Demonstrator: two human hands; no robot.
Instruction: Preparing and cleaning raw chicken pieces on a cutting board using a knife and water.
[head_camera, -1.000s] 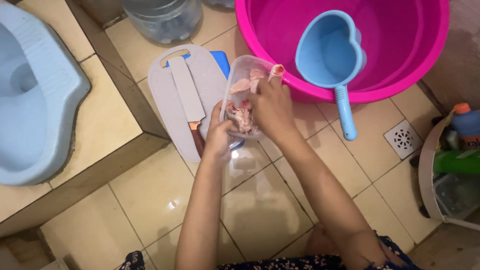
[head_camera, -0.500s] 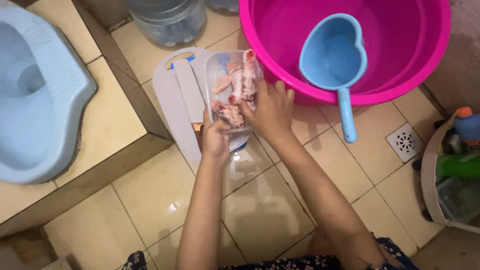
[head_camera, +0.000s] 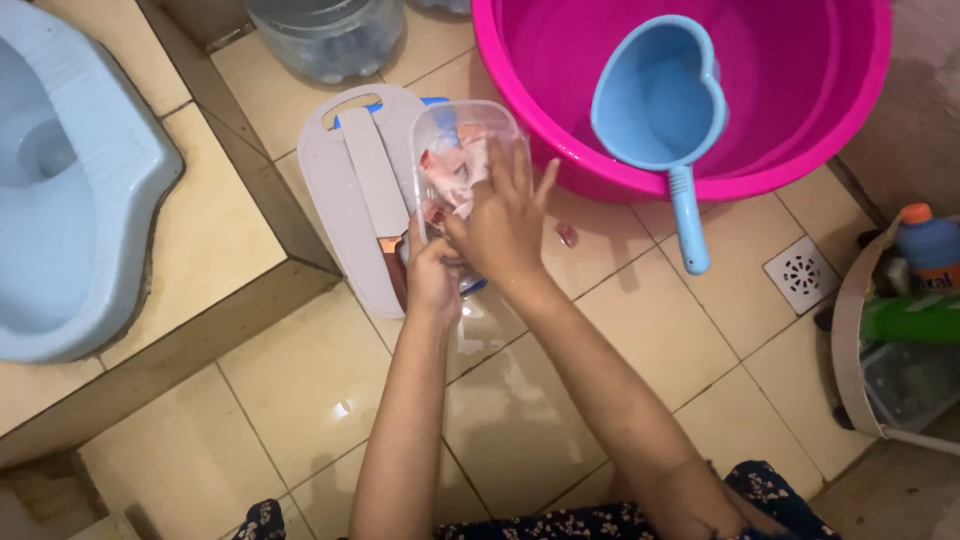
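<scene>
A clear plastic container (head_camera: 440, 125) with raw pink meat pieces (head_camera: 452, 170) is held over the grey cutting board (head_camera: 338, 190). My left hand (head_camera: 430, 275) grips the container's near edge. My right hand (head_camera: 500, 220) lies over the container with fingers spread, pressing on the meat. A cleaver (head_camera: 372, 190) with a brown handle rests on the board, partly hidden by the container. A small scrap of meat (head_camera: 567, 235) lies on the floor tile right of my right hand.
A large pink basin (head_camera: 800, 110) stands at the back with a blue heart-shaped dipper (head_camera: 660, 100) resting in it. A blue squat toilet (head_camera: 70, 190) sits on the raised step at left. A floor drain (head_camera: 800, 272) and a rack of bottles (head_camera: 910, 320) are at right.
My right hand moved from the container's right side onto the meat, fingers spread. The long meat piece that stood up at the rim has gone down. A scrap now lies on the floor.
</scene>
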